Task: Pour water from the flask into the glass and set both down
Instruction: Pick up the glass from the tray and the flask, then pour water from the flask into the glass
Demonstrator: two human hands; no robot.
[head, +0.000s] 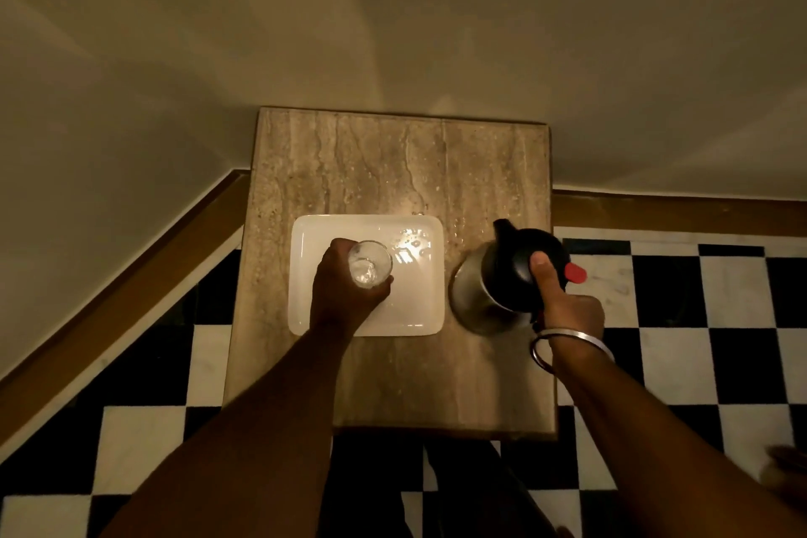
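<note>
- Looking down from the head view: a small stone-topped table (393, 162) stands against a pale wall, over a black-and-white checkered floor (681, 345).
- Left hand (345, 297) is wrapped around a clear glass (369, 264), fingers closed on its side; the glass is upright over the white tray (419, 310), and I cannot tell whether it touches the tray.
- Right hand (563, 301) grips the flask (502, 280) at its handle, thumb pressed on the black lid; a metal bangle (567, 345) circles the wrist.
- Flask is just right of the tray, its spout pointing away from the person, a red button (575, 273) at the lid's rear.
</note>
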